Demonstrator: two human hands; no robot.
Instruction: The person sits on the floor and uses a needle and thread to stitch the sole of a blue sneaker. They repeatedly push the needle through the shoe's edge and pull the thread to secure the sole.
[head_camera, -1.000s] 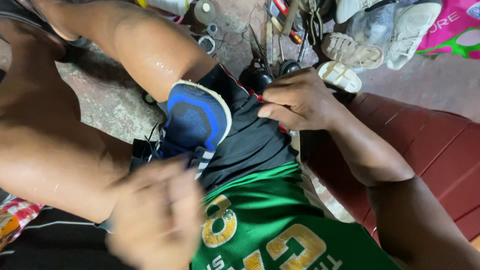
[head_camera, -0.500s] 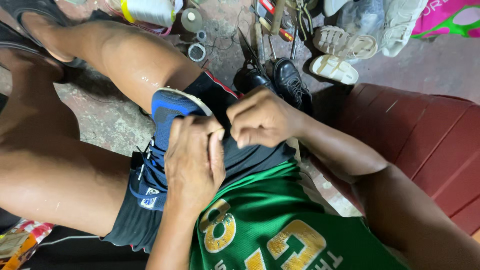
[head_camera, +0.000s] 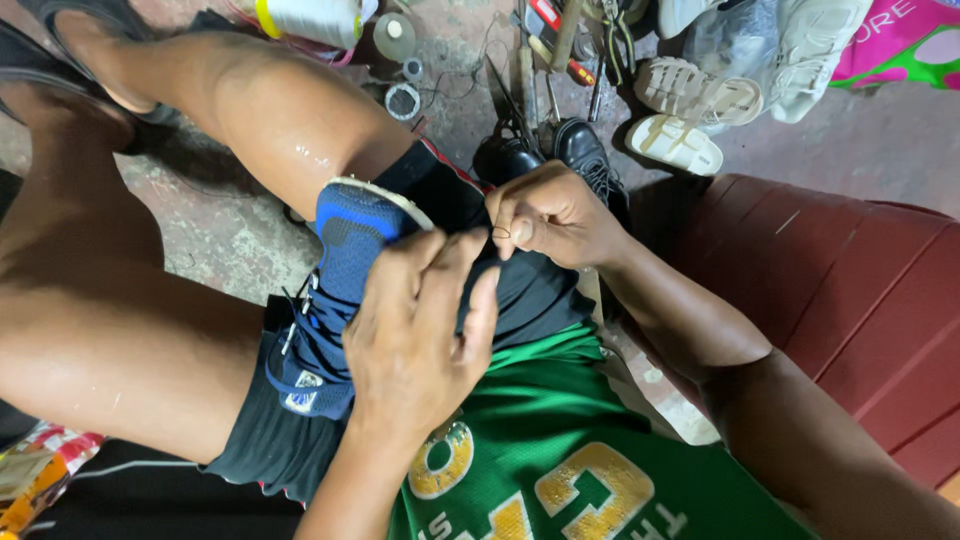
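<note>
A blue mesh sneaker (head_camera: 340, 285) with a white sole edge lies on my lap between my bare legs, toe pointing away. My left hand (head_camera: 425, 335) lies over the shoe's side, fingers spread along it. My right hand (head_camera: 550, 215) hovers just right of the toe, thumb and forefinger pinched on something small and thin, perhaps a needle or thread; I cannot tell which. I wear black shorts and a green jersey.
A red bench or stool (head_camera: 840, 300) stands at the right. On the concrete floor ahead lie a black leather shoe (head_camera: 580, 150), pale sandals (head_camera: 690, 110), hand tools (head_camera: 560, 50), a white thread spool (head_camera: 310, 20) and small round tins (head_camera: 400, 100).
My left hand came up from my lap and settled on the sneaker. My right hand moved left to the shoe's toe and pinched shut. The view shifted slightly.
</note>
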